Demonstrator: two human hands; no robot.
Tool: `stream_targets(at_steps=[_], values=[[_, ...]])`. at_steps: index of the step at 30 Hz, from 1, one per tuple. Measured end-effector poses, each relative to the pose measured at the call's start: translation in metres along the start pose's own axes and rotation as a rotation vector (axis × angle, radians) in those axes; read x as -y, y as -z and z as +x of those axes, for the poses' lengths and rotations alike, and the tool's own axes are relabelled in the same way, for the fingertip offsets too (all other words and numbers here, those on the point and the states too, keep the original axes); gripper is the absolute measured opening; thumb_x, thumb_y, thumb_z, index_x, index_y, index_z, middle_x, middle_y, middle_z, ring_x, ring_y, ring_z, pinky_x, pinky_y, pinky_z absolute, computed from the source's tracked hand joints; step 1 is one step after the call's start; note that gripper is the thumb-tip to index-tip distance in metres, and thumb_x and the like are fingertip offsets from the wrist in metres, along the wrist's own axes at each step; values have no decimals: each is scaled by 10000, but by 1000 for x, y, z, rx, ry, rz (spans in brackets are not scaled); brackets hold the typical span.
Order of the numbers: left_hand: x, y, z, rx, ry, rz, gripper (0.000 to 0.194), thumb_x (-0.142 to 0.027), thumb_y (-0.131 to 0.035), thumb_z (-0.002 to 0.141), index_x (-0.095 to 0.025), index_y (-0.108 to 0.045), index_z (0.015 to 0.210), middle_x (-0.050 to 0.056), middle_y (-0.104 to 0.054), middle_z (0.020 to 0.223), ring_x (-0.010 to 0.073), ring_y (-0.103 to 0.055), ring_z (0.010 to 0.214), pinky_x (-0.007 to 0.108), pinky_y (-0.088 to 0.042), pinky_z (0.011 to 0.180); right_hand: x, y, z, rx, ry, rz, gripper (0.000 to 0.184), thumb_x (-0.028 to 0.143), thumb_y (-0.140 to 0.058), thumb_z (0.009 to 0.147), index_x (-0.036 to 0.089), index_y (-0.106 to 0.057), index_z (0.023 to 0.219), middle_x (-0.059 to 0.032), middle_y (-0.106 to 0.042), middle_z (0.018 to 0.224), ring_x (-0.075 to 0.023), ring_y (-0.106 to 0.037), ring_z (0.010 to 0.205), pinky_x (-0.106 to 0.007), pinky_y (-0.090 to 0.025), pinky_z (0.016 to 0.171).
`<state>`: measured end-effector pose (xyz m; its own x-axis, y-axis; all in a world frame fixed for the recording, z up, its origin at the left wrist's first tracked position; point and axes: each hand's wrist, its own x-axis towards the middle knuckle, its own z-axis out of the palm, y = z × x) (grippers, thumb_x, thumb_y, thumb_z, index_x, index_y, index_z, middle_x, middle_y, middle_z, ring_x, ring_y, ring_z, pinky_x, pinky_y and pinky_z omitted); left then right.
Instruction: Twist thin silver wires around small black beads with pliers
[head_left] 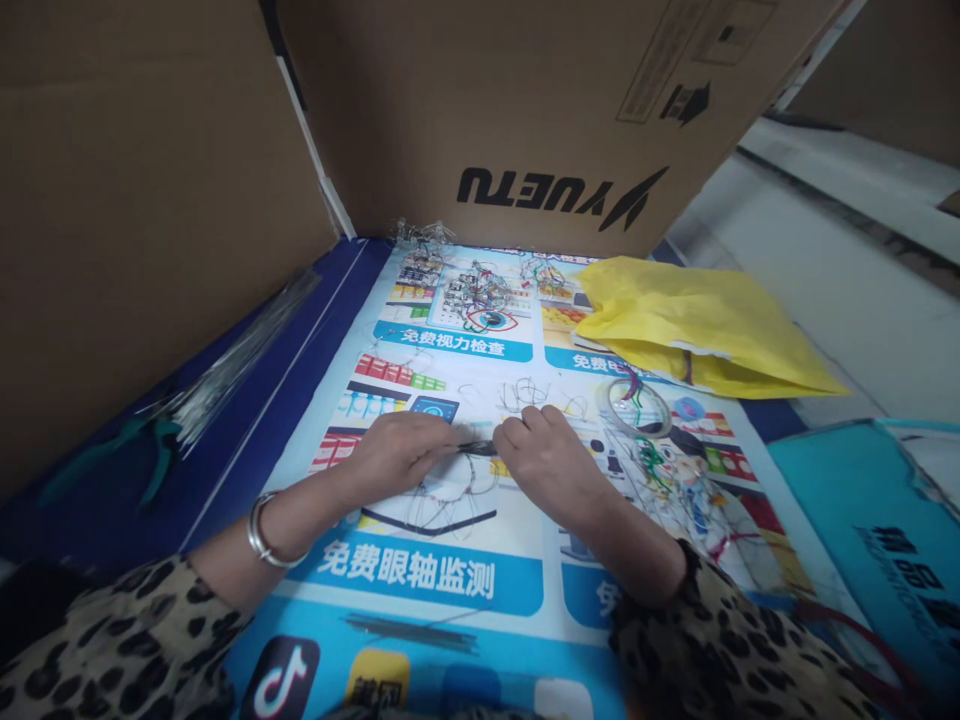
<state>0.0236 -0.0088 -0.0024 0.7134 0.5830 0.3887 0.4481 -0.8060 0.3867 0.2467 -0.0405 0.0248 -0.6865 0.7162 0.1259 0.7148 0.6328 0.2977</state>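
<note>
In the middle of the frame, we pinch thin dark wires point(475, 448) between our left hand point(409, 447) and right hand point(551, 462); pliers point(163, 456) lie lower left, a yellow bag point(690, 318) upper right.

This is a makeshift handcraft spot: a printed poster point(517, 585) covers the work surface, walled in by cardboard panels point(420, 100), one lettered upside down. Teal-handled pliers point(166, 455), a bundle of thin wires point(236, 375) and tangled wire pieces point(480, 290) lie about as in a small workshop. Whether the room beyond is a home or business, the dim, blurred edges cannot settle.
</note>
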Motion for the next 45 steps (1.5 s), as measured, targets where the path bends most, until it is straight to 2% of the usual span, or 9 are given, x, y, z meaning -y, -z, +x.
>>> stream_targets(at_steps=[6, 15, 22, 36, 39, 45], values=[[-3, 3, 3, -17, -15, 9, 208, -237, -423, 913, -190, -617, 973, 7, -652, 738, 121, -601, 676, 219, -446, 601, -1, 0, -1, 10, -6, 10, 106, 52, -499, 820, 135, -564, 809, -65, -552, 748, -206, -435, 733, -335, -229, 634], [-5, 4, 3, -20, -10, 21, 221, -256, -411, 920, -186, -619, 951, 7, -640, 710, 120, -590, 654, 217, -431, 582, 0, -2, 0, -13, -1, -1, 128, 39, -483, 819, 135, -565, 794, -62, -547, 735, -203, -436, 717, -334, -226, 623], [-6, 4, 4, -14, 12, 35, 247, -267, -406, 915, -168, -601, 800, 3, -603, 643, 117, -555, 595, 222, -408, 541, 1, -1, -1, 9, -10, 11, 117, 41, -492, 809, 132, -565, 805, -72, -555, 748, -206, -446, 719, -335, -243, 621], [-7, 6, 3, -10, 18, 12, 209, -240, -424, 904, -167, -568, 771, -5, -567, 611, 108, -513, 563, 216, -367, 526, 3, 1, -1, 81, -41, 55, 97, 64, -508, 796, 143, -564, 802, -76, -572, 755, -213, -470, 699, -330, -251, 593], [-8, 5, 3, -19, 43, -5, 201, -217, -431, 896, -162, -568, 759, -8, -561, 602, 101, -506, 547, 212, -356, 514, 5, 2, -2, 60, -50, 39, 104, 59, -502, 795, 144, -561, 786, -75, -566, 742, -214, -467, 689, -333, -251, 591], [-7, 3, 2, -33, 90, -17, 141, -186, -468, 866, -160, -571, 774, -16, -570, 617, 97, -514, 551, 216, -354, 520, 9, 3, -3, -62, -63, -12, 122, 60, -473, 810, 143, -557, 782, -76, -543, 740, -221, -448, 699, -343, -254, 608]])
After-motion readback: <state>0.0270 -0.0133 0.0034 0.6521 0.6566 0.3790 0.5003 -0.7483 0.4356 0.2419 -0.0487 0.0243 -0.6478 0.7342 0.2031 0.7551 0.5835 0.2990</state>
